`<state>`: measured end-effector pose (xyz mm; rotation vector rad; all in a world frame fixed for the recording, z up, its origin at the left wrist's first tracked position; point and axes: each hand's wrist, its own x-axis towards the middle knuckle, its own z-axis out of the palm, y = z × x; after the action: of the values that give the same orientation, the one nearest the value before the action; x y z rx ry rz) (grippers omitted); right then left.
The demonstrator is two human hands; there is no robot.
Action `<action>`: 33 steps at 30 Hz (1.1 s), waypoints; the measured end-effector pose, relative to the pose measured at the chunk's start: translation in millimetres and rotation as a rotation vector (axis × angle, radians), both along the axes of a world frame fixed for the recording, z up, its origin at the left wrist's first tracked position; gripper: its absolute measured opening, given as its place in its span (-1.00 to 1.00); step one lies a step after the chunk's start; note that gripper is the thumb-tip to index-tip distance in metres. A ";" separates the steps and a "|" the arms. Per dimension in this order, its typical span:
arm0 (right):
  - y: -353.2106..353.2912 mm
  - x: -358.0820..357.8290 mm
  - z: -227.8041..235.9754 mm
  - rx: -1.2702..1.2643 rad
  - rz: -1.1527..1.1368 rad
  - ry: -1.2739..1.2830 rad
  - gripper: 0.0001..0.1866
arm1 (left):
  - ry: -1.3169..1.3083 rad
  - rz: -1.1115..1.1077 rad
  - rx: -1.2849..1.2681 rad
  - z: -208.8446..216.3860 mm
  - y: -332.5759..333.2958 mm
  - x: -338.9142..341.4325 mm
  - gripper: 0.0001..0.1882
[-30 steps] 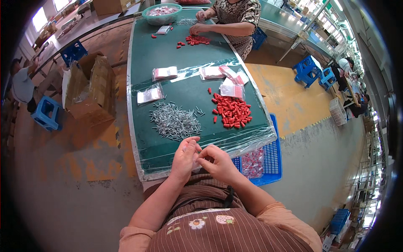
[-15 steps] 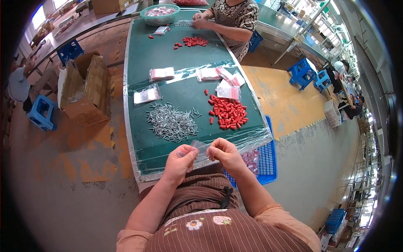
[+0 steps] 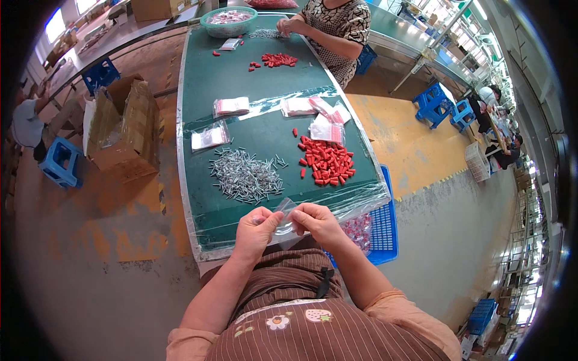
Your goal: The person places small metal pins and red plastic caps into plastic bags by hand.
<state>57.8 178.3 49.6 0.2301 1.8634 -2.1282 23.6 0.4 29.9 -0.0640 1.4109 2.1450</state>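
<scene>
A small clear zip bag (image 3: 288, 227) is pinched between my two hands at the table's near edge. My left hand (image 3: 257, 231) grips its left side, thumb against the curled fingers. Its right side is between the thumb and fingers of my right hand (image 3: 315, 222). Whether the bag holds anything cannot be made out. Just beyond my left hand lies a heap of silver screws or pins (image 3: 248, 175). Past my right hand is a pile of red tapered plastic plugs (image 3: 327, 161). Stacks of flat zip bags (image 3: 210, 136) lie farther up the green table (image 3: 265, 132).
Below the table's right edge hangs or stands a blue basket (image 3: 385, 231) with filled bags. Across the table a co-worker (image 3: 331, 36) handles small parts beside a green bowl (image 3: 229, 23). An open cardboard box (image 3: 123, 129) and a blue stool (image 3: 61, 161) stand left.
My right hand has shifted slightly left and down, closer to my left hand. The bag now stands more upright between them, more of it showing. The co-worker's hands have moved slightly.
</scene>
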 end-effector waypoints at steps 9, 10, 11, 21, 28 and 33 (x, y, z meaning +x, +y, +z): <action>0.2 -3.1 0.7 0.061 -0.063 -0.001 -0.83 | -0.159 0.180 0.201 -6.2 -5.3 -6.1 -0.73; 1.4 -3.5 1.5 0.055 -0.060 -0.002 -0.83 | -0.192 0.193 0.229 -3.4 -3.9 -6.3 -0.72; 2.4 -3.7 2.3 0.049 -0.057 -0.003 -0.84 | -0.226 0.205 0.257 -1.1 -3.2 -6.7 -0.72; 3.6 -3.9 12.8 0.101 0.047 -0.026 -0.83 | -0.211 0.009 0.270 10.0 -17.8 -14.3 -0.84; 4.6 -3.6 22.8 0.124 0.126 -0.039 -0.84 | 0.058 -0.181 -0.187 22.6 -19.1 -13.8 -0.91; 8.4 -2.9 14.3 0.136 0.172 -0.087 -0.85 | 0.238 -0.147 -0.309 6.9 -15.4 -14.3 -0.94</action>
<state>55.0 186.7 63.9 0.1820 1.9058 -1.8523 9.3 -15.0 36.8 0.1784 1.8155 1.8474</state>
